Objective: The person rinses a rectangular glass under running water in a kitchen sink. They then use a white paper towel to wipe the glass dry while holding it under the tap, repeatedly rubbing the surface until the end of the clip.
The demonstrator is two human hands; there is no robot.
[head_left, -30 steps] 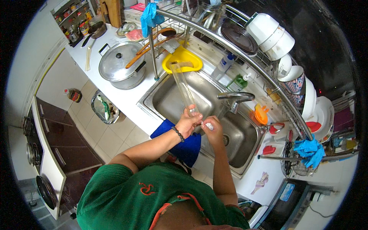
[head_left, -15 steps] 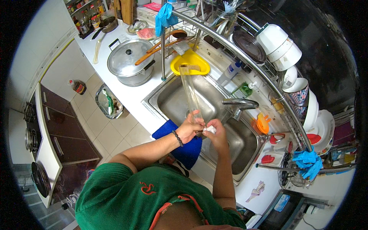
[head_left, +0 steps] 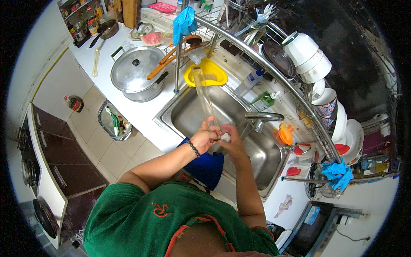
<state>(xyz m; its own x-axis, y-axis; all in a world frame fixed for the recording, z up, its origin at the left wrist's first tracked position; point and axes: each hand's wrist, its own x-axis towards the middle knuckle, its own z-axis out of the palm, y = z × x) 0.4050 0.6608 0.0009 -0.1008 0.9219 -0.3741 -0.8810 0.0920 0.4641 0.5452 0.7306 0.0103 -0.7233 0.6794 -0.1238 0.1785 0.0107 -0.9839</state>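
Note:
Over the near edge of the double steel sink (head_left: 227, 100), my two hands meet. My left hand (head_left: 205, 136), with a dark beaded bracelet at its wrist, has its fingers closed around the near end of a long, clear, flat-sided tube (head_left: 203, 92). The tube's far end reaches the yellow basin (head_left: 218, 77) on the sink's back rim. Between the fingertips of my right hand (head_left: 233, 144) is a small crumpled white wad (head_left: 225, 137), right at the tube's near end. Fingers hide how the wad and tube end meet.
The faucet (head_left: 263, 118) juts over the sink, right of my hands. A lidded pot (head_left: 137, 70) stands on the left counter. A metal dish rack (head_left: 265, 60) arches overhead, holding bowls. A blue cloth (head_left: 205, 167) hangs at the sink's front edge. A lined bin (head_left: 114, 121) sits on the floor.
The whole scene has shifted slightly left in view as my head moved. Both hands keep their hold, and the fingers around the white wad have shifted a little.

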